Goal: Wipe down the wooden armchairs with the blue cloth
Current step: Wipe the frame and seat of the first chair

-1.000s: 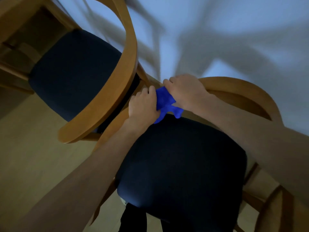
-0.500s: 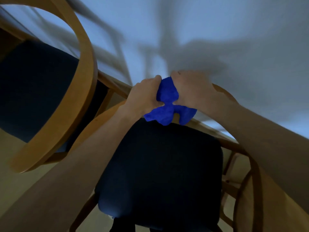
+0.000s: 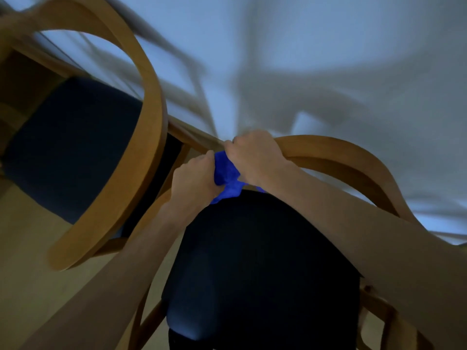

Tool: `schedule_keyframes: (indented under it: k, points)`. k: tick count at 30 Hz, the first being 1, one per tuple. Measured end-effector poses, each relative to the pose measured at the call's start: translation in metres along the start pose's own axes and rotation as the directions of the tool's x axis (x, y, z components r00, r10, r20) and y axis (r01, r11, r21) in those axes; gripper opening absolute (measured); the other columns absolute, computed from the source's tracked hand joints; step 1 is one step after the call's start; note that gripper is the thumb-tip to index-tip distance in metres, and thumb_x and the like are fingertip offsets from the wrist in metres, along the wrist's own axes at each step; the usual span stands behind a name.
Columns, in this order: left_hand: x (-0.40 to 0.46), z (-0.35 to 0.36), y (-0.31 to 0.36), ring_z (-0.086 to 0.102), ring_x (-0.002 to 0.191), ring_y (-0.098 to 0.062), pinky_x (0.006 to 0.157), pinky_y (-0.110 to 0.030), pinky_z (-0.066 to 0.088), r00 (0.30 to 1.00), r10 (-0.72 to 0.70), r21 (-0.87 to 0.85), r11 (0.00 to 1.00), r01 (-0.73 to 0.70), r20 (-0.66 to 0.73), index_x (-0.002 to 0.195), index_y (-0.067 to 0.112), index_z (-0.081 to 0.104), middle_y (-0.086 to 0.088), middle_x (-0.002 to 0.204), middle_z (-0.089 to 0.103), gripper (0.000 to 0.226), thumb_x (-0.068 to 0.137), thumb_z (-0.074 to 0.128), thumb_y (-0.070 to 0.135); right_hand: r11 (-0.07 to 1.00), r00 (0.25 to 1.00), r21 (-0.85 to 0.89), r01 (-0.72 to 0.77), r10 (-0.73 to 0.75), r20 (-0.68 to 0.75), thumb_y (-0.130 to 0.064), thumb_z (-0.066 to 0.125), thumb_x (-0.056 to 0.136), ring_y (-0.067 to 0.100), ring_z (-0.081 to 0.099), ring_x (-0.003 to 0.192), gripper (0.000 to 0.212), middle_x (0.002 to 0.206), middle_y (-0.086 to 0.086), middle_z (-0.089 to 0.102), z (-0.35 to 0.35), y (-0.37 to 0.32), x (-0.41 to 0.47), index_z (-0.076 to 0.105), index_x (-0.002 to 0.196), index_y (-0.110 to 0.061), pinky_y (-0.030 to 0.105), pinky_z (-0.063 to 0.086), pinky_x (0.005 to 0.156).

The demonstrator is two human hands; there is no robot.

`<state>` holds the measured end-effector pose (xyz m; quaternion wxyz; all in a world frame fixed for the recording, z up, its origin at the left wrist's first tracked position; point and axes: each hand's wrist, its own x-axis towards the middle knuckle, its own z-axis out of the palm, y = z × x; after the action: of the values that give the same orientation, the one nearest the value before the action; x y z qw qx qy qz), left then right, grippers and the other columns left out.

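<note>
You are looking at nothing that can be read: no text, label, brand, number or sign is showing anywhere in the head view.

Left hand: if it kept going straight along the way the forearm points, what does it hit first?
Probably the blue cloth, which the left hand already grips. Right behind it are the right hand and the near chair's wooden back rail. Depth is unclear here.
</note>
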<state>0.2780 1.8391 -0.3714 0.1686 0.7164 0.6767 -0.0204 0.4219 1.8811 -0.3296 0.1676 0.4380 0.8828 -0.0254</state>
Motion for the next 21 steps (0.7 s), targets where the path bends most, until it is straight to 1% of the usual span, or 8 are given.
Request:
schedule_keyframes:
  k: [2,4,6,8,11,14,18,21]
  points:
    - [0.008,-0.001,0.010,0.048,0.067,-0.013,0.059,-0.027,0.033,0.999,0.047,-0.005,0.999,-0.047,0.005,0.100,0.019,0.050,0.011,0.076,0.046,0.034,0.078,0.072,0.034,0.999,0.999,0.029,-0.038,0.039,-0.006,-0.030,0.066,0.083,0.016,0.037,0.055,0.034,0.069,-0.002,0.039,0.002,0.009,-0.007,0.036,0.087,-0.016,0.030,0.021,0.050]
    - [0.017,-0.007,0.025,0.056,0.073,-0.016,0.060,-0.028,0.038,0.992,0.124,-0.023,0.992,-0.124,0.027,0.103,0.018,0.051,0.009,0.080,0.052,0.039,0.076,0.075,0.033,0.994,0.996,0.068,-0.085,0.086,-0.022,-0.040,0.068,0.080,0.019,0.045,0.066,0.039,0.077,-0.002,0.045,0.002,0.024,-0.019,0.038,0.090,-0.017,0.032,0.030,0.058]
    - [0.026,-0.018,0.048,0.061,0.077,-0.020,0.062,-0.031,0.045,0.971,0.233,-0.031,0.972,-0.232,0.049,0.099,0.016,0.050,0.004,0.085,0.060,0.039,0.073,0.076,0.031,0.981,0.986,0.114,-0.155,0.161,-0.047,-0.047,0.068,0.077,0.021,0.047,0.071,0.043,0.081,-0.003,0.047,0.005,0.045,-0.038,0.041,0.093,-0.019,0.033,0.032,0.061]
    - [0.037,-0.027,0.078,0.060,0.076,-0.023,0.061,-0.031,0.043,0.934,0.350,-0.002,0.937,-0.350,0.068,0.096,0.016,0.045,0.001,0.087,0.060,0.042,0.072,0.075,0.031,0.946,0.966,0.218,-0.239,0.255,-0.050,-0.049,0.068,0.075,0.022,0.055,0.076,0.043,0.084,-0.004,0.050,0.011,0.069,-0.062,0.041,0.093,-0.020,0.032,0.036,0.062]
    - [0.046,-0.036,0.127,0.051,0.071,-0.019,0.061,-0.033,0.038,0.876,0.470,0.048,0.878,-0.477,0.105,0.095,0.017,0.038,0.001,0.088,0.056,0.040,0.076,0.070,0.030,0.841,0.906,0.378,-0.388,0.423,-0.011,-0.053,0.075,0.066,0.020,0.060,0.084,0.052,0.086,-0.010,0.048,0.026,0.096,-0.104,0.042,0.095,-0.023,0.030,0.041,0.064]
    - [0.048,-0.037,0.167,0.050,0.073,-0.019,0.061,-0.033,0.035,0.822,0.552,0.145,0.810,-0.569,0.142,0.101,0.015,0.043,0.004,0.084,0.046,0.037,0.077,0.068,0.028,0.756,0.849,0.450,-0.476,0.528,0.012,-0.057,0.079,0.062,0.016,0.059,0.085,0.064,0.091,-0.012,0.052,0.046,0.109,-0.142,0.047,0.107,-0.024,0.029,0.040,0.063]
    - [0.047,-0.030,0.209,0.052,0.072,-0.022,0.058,-0.033,0.034,0.733,0.662,0.237,0.695,-0.678,0.157,0.101,0.014,0.047,0.000,0.087,0.055,0.030,0.077,0.064,0.019,0.611,0.772,0.580,-0.539,0.633,0.051,-0.052,0.074,0.070,0.020,0.059,0.085,0.057,0.098,-0.007,0.060,0.070,0.117,-0.179,0.047,0.111,-0.023,0.031,0.040,0.066]
    - [0.039,-0.023,0.245,0.037,0.057,-0.016,0.050,-0.028,0.025,0.680,0.712,0.282,0.626,-0.727,0.175,0.088,0.017,0.044,-0.001,0.079,0.054,0.016,0.081,0.058,0.011,0.520,0.708,0.582,-0.625,0.691,0.143,-0.046,0.075,0.073,0.024,0.060,0.084,0.051,0.097,-0.003,0.062,0.089,0.118,-0.207,0.046,0.107,-0.021,0.032,0.039,0.066]
